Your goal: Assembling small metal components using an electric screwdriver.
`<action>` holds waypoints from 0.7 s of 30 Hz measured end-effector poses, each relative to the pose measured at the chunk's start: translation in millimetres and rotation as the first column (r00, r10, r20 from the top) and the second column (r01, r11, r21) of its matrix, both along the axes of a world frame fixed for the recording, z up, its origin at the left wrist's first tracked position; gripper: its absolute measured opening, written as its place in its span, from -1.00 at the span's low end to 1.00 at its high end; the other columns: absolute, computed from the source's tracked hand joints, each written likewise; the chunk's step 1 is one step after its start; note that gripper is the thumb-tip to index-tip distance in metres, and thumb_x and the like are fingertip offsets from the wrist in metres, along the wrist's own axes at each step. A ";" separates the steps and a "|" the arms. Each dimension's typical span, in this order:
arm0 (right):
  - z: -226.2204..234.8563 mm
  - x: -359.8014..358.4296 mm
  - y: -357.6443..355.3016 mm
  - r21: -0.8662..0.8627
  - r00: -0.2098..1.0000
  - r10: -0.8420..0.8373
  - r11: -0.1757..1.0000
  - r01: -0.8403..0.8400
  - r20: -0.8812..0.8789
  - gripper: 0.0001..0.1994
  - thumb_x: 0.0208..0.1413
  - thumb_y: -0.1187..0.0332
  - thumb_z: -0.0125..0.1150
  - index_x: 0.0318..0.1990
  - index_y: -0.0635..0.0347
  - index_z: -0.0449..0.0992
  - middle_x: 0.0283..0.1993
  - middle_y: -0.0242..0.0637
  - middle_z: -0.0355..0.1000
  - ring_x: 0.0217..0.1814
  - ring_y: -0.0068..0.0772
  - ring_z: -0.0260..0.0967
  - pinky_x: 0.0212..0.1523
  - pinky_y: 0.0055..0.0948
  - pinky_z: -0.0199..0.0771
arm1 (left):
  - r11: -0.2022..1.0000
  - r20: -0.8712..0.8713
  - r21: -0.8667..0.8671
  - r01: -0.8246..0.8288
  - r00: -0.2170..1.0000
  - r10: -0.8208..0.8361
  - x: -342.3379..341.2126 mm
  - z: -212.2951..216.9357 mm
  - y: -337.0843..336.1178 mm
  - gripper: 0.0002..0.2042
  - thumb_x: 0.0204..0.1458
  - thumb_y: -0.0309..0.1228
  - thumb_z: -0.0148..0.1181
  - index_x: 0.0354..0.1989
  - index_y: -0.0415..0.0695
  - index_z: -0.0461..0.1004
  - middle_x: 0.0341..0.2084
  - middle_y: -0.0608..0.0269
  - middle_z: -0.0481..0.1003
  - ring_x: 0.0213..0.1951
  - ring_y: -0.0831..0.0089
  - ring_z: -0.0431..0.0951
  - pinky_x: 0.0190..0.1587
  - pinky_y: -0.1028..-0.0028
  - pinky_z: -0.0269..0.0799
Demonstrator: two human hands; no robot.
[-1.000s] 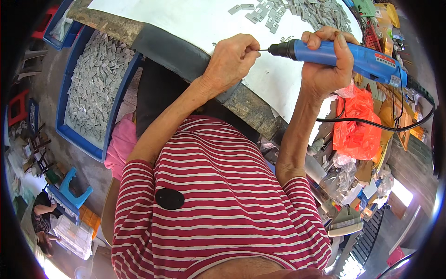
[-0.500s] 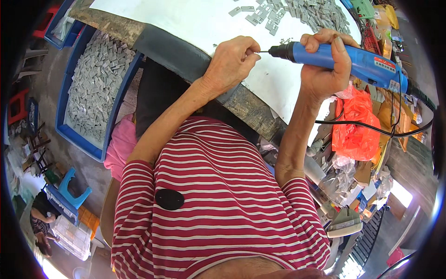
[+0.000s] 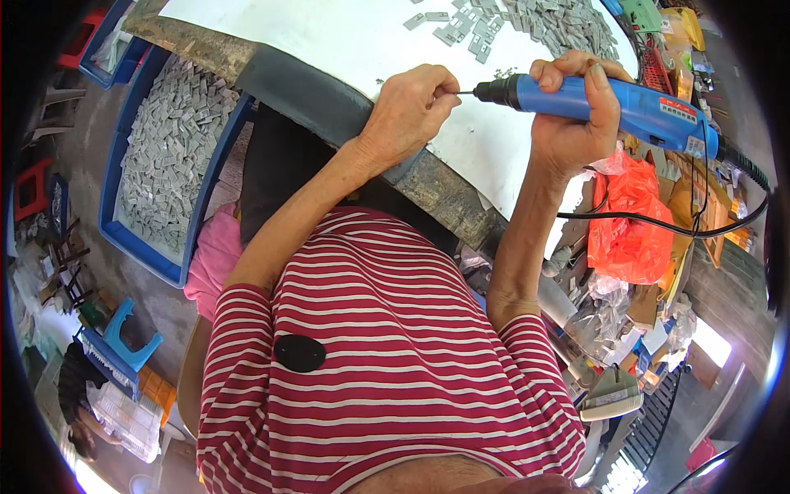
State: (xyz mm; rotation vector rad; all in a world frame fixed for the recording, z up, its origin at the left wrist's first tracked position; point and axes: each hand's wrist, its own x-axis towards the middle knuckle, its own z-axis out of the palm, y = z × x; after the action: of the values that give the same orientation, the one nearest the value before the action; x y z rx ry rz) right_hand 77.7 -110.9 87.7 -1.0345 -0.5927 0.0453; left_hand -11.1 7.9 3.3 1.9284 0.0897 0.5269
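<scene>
Wrapped round the blue body of an electric screwdriver [image 3: 634, 111], my right hand [image 3: 576, 123] holds it almost level over the table. Its thin bit points left and meets the fingertips of my left hand [image 3: 411, 107]. Those fingers are pinched together, and whatever lies between them is hidden. Below both hands spreads a white sheet [image 3: 346, 49] on the worktable. Beyond them, at the far side of the sheet, several small grey metal pieces [image 3: 555, 29] lie in a heap, with some scattered loose at its left.
A blue tray [image 3: 107, 198] full of similar grey pieces stands to my left. The screwdriver's black cable [image 3: 634, 222] loops down at right, past a red plastic bag [image 3: 629, 222]. A blue stool [image 3: 132, 333] and another person [image 3: 82, 403] are at lower left.
The screwdriver and my right hand have shifted very slightly left. My left hand keeps its pinch. At lower left the other person has moved.
</scene>
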 end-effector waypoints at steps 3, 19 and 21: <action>-0.3 0.0 0.1 0.009 1.000 -0.008 1.000 0.008 -0.015 -0.88 -0.05 0.42 -0.02 -0.32 0.21 0.29 -0.48 -0.09 0.34 -0.57 -0.33 0.23 -0.39 -0.21 0.24 | 1.000 -0.003 0.001 0.001 1.000 -0.001 -0.4 0.1 0.2 -0.87 -0.10 -0.49 0.15 -0.37 -0.27 0.44 -0.62 0.27 0.41 -0.58 0.60 0.34 -0.51 0.60 0.30; -2.1 0.0 -2.2 -0.001 0.984 0.156 0.988 -0.156 0.084 -0.78 -0.07 0.42 -0.06 -0.22 0.25 0.30 -0.42 -0.07 0.30 -0.57 -0.32 0.22 -0.41 -0.19 0.24 | 1.000 0.007 -0.003 0.030 1.000 -0.030 -1.4 -0.4 1.1 -0.88 -0.10 -0.51 0.14 -0.37 -0.26 0.43 -0.61 0.24 0.41 -0.58 0.56 0.35 -0.51 0.56 0.29; -2.8 0.8 -2.6 -0.003 0.985 0.154 0.988 -0.154 0.078 -0.78 -0.07 0.42 -0.06 -0.22 0.25 0.30 -0.42 -0.07 0.30 -0.57 -0.32 0.22 -0.41 -0.19 0.23 | 0.999 0.002 -0.017 0.029 1.000 -0.029 -1.8 -0.3 1.1 -0.88 -0.11 -0.51 0.14 -0.37 -0.25 0.43 -0.61 0.24 0.41 -0.58 0.56 0.34 -0.51 0.56 0.29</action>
State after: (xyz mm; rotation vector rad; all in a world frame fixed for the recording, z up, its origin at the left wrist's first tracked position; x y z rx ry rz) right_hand 78.5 -113.5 84.9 -0.9896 -0.7433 0.1400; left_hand -12.9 8.9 3.0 1.9100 0.0644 0.5073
